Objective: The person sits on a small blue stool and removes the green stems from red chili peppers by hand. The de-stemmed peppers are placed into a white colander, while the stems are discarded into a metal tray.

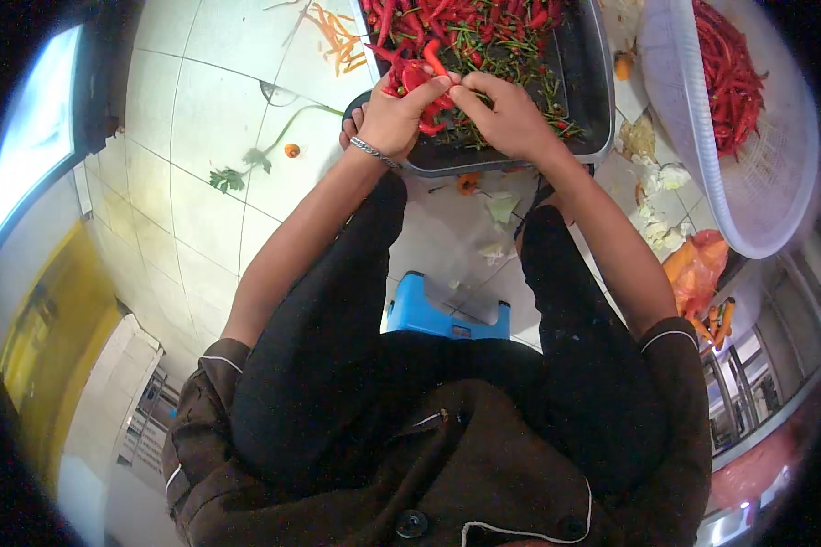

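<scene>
My left hand (391, 116), with a chain bracelet at the wrist, holds a bunch of red chili peppers (412, 76) over the near left corner of a dark rectangular tray (581, 130). The fingertips of my right hand (510, 117) meet the left thumb at the end of one bright red chili (435, 57). Whether that end still bears its stem is hidden by the fingers. Whole red chilies (499, 15) fill the tray's far part. Loose green stems (472, 131) are strewn across its middle and near side.
At right a white plastic basket (710, 164) holds many red chilies (728, 89). Below it sits an orange plastic bag (698, 270). A blue stool (417, 308) is beneath me. Scattered over the tiles are a leafy green sprig (229, 179), orange strips (342, 37) and pale leaf scraps (663, 205).
</scene>
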A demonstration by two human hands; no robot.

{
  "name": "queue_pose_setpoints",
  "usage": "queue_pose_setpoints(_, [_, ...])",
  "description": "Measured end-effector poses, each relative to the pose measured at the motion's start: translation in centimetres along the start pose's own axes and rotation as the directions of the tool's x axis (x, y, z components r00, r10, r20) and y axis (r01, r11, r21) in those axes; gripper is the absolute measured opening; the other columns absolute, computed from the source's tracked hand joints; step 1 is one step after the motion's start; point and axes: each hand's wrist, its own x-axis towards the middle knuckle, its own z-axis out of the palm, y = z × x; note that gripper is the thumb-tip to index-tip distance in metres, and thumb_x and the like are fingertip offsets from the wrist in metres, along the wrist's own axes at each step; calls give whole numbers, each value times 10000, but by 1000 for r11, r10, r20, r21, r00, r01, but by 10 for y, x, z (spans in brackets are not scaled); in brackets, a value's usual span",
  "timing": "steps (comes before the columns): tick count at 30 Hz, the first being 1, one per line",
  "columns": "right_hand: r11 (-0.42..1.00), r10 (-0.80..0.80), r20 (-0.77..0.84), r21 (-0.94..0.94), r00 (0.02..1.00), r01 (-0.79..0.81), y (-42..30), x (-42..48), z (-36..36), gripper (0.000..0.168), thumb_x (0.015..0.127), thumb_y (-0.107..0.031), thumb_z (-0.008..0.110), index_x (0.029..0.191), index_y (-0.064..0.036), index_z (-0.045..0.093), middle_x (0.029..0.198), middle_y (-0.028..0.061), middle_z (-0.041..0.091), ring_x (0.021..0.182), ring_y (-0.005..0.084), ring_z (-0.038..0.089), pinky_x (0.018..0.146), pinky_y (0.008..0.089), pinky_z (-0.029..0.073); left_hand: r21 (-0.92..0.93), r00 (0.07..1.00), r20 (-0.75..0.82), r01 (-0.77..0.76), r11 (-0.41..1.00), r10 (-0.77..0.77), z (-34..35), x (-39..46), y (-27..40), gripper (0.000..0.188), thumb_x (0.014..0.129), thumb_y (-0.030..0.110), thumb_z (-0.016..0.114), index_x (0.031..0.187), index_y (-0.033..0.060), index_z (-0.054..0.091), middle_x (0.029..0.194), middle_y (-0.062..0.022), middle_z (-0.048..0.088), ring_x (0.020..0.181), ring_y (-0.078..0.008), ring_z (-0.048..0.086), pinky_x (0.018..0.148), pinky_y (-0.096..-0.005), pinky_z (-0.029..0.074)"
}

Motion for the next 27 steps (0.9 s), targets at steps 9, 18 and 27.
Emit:
queue_pose_setpoints(9, [960,-180,84,-204,980,193,-3,-5,-9,317,963,-343,612,1016,-38,683,954,190,679,902,355,672,802,440,521,-225,988,9,152,962,-154,-2,0,7,247,943,152,675,1133,-4,658,1046,-114,719,963,-199,698,846,-315,566])
queue_pose_setpoints(18, [759,-115,-11,-646,993,81,25,18,-42,309,955,-339,623,1145,-96,637,1066,144,644,977,333,646,831,450,517,-240,996,78,61,969,-43,-27,4,11,314,933,26,586,1243,5,542,1038,-108,682,1028,-267,673,886,-407,575])
queue_pose_setpoints(27, [701,-17,-66,-713,998,-35,49,84,-11,340,909,-407,659,958,-75,715,892,120,705,829,316,691,705,440,554,-176,983,51,181,968,-175,-17,2,5,163,968,165,632,1047,25,606,929,-89,674,855,-220,693,790,-369,588])
